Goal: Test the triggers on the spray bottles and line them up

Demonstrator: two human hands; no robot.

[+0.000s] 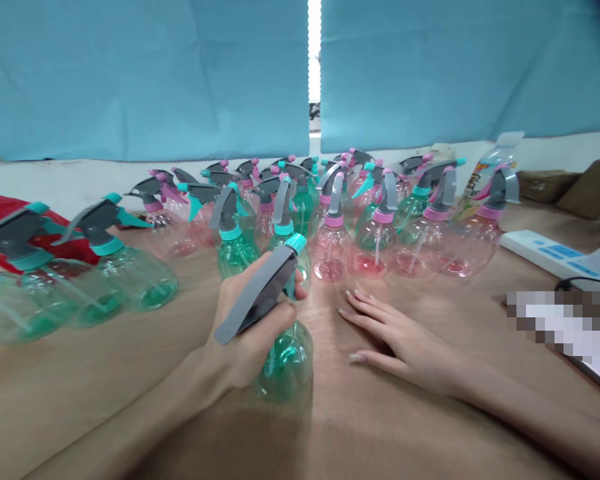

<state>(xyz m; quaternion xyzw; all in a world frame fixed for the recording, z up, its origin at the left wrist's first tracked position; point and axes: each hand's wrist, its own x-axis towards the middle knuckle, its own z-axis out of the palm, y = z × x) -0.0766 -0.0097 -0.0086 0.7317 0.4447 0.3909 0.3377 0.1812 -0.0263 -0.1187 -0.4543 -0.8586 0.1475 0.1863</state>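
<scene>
My left hand (253, 320) is wrapped round the neck of a green spray bottle (285, 367) with a grey and teal spray head. The bottle tilts a little, and the hand hides its collar. To the right, my right hand (395, 333) has its fingers spread low over the wooden table (360, 433), holding nothing. Just beyond its fingertips stand pink spray bottles (331, 250) with grey heads and pink collars. Behind the held bottle is another green spray bottle (236, 250).
Several green spray bottles (145, 280) stand at the left before a red bag (75, 250). More bottles crowd the back. At the right are a labelled plastic bottle (485, 173), a white and blue box (545, 250), a brown box (595, 190) and a blurred-out object (570, 327).
</scene>
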